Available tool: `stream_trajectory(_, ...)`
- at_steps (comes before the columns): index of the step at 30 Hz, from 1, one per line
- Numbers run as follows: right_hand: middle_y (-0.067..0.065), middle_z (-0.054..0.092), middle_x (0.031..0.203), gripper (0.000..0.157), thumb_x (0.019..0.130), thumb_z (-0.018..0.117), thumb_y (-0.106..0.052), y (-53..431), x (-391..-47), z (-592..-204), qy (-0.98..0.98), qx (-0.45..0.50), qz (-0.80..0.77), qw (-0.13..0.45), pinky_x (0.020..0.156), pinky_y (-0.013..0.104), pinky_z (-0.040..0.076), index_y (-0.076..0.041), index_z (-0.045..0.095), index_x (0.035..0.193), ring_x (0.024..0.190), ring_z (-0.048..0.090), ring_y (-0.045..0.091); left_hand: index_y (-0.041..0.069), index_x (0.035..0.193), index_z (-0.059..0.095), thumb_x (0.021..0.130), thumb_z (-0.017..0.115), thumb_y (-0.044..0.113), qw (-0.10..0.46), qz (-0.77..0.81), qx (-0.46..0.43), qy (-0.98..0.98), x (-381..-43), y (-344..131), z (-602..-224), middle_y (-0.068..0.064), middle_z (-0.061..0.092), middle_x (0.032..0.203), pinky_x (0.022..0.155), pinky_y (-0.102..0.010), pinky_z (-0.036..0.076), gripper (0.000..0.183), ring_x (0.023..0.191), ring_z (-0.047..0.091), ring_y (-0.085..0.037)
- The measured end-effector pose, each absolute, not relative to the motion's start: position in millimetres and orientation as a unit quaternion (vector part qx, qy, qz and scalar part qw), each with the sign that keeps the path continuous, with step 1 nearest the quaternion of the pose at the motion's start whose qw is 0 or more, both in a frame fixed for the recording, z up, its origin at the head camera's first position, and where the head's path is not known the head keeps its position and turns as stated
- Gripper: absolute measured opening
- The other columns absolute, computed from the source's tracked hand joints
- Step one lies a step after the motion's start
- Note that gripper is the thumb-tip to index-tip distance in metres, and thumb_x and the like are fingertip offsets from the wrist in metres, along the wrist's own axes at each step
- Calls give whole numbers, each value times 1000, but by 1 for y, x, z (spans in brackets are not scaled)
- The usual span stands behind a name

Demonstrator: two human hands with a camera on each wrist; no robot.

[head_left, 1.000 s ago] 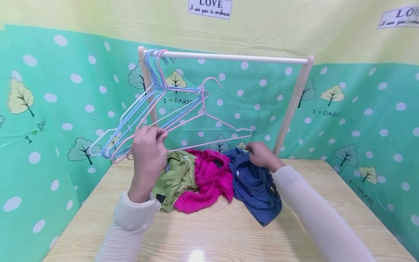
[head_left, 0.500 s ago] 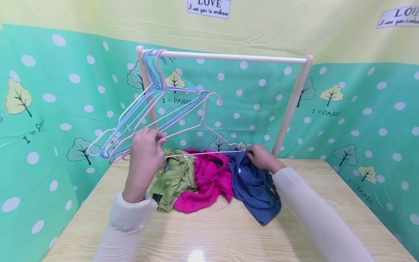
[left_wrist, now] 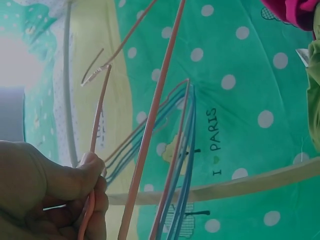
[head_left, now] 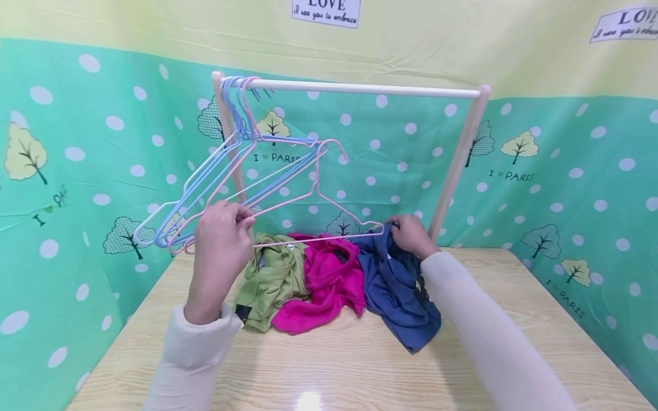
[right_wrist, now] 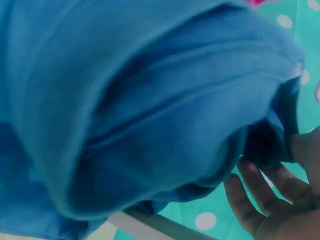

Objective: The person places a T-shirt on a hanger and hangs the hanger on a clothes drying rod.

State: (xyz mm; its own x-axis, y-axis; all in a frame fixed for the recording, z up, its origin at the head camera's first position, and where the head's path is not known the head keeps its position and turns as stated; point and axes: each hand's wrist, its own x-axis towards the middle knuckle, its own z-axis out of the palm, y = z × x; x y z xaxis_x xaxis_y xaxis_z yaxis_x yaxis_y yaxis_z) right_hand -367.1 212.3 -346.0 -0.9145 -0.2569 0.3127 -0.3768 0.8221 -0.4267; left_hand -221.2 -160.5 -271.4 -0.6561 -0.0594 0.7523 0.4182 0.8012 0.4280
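Note:
My left hand [head_left: 223,237] pinches a pink hanger [head_left: 319,240] by one shoulder end, its hook pointing up. In the left wrist view, thumb and fingers [left_wrist: 95,170] close on the thin hanger wire. My right hand [head_left: 408,235] holds the upper edge of a dark blue garment [head_left: 396,291] and raises it to the hanger's far end, which overlaps the cloth in the head view. In the right wrist view, the garment's fold [right_wrist: 165,110] gapes wide, with the thumb at its edge and the other fingers spread below.
A rack with a white rail [head_left: 360,88] stands at the back of the wooden table [head_left: 360,377]. Several blue, white and pink hangers [head_left: 247,137] hang at its left end. A magenta garment [head_left: 334,279] and a green garment [head_left: 275,279] lie left of the blue one.
The pink hanger has come down and its far end now meets the blue garment's upper edge. My right hand has lifted that edge slightly; my left hand has shifted a little left.

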Motion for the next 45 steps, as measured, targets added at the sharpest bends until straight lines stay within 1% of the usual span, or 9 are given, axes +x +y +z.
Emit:
stream_trajectory(7,21,72,100,24,98,62,-11,207,-370,-333,-949,93,288,89,72,42,55,6,73,111,79,67,30,-9,93,72,91,71,-6,399,-298,-106,-860,-219,-152,-272,-22,66,87,82,-53,48,4,87,61,-41)
stream_trajectory(14,22,71,115,29,99,63,-16,208,-366,-319,-950,60,300,68,80,43,55,3,73,119,95,66,33,-8,94,72,91,70,-7,400,-308,-97,-858,-217,-148,-273,-21,65,88,81,-53,48,3,87,61,-41)
stream_trajectory(21,9,68,84,24,99,63,-17,211,-363,-305,-933,34,357,39,60,30,49,-1,78,106,61,56,18,-9,93,71,90,71,-8,405,-305,-99,-856,-216,-145,-276,-22,66,89,82,-53,48,3,89,61,-43)
stream_trajectory(24,3,62,75,21,98,61,-12,211,-362,-300,-911,8,412,10,60,28,53,1,77,103,61,58,17,-10,92,71,90,70,-8,410,-306,-104,-853,-216,-142,-277,-22,66,89,81,-53,47,3,88,61,-42)
stream_trajectory(29,-1,50,61,16,96,60,-9,210,-361,-297,-880,-37,473,-14,62,29,56,0,66,84,65,62,22,-9,92,71,90,71,-6,410,-306,-110,-852,-214,-136,-277,-22,66,89,80,-52,47,4,85,60,-42)
stream_trajectory(34,0,49,67,21,94,55,-10,209,-359,-298,-888,-53,457,23,62,31,54,-7,55,74,69,60,25,-8,92,71,91,71,-5,409,-300,-117,-854,-213,-128,-279,-20,66,88,83,-52,47,4,87,61,-41)
stream_trajectory(38,-3,33,56,25,85,50,-10,207,-360,-301,-913,-50,395,91,46,31,36,-13,43,62,49,37,19,-8,91,71,91,71,-4,406,-302,-121,-854,-212,-120,-282,-19,66,88,84,-51,47,4,88,61,-40)
stream_trajectory(41,-4,25,52,28,81,48,-6,205,-359,-302,-928,-24,339,150,43,32,25,-15,38,56,44,23,18,-7,90,71,91,71,-3,407,-302,-117,-854,-211,-114,-285,-19,65,88,83,-51,47,4,87,60,-39)
stream_trajectory(45,-3,25,51,33,83,48,-4,201,-358,-301,-937,-1,291,193,41,32,27,-15,37,54,42,26,18,-7,90,70,92,70,-3,408,-299,-107,-856,-209,-107,-288,-19,63,88,84,-52,46,4,85,58,-39)
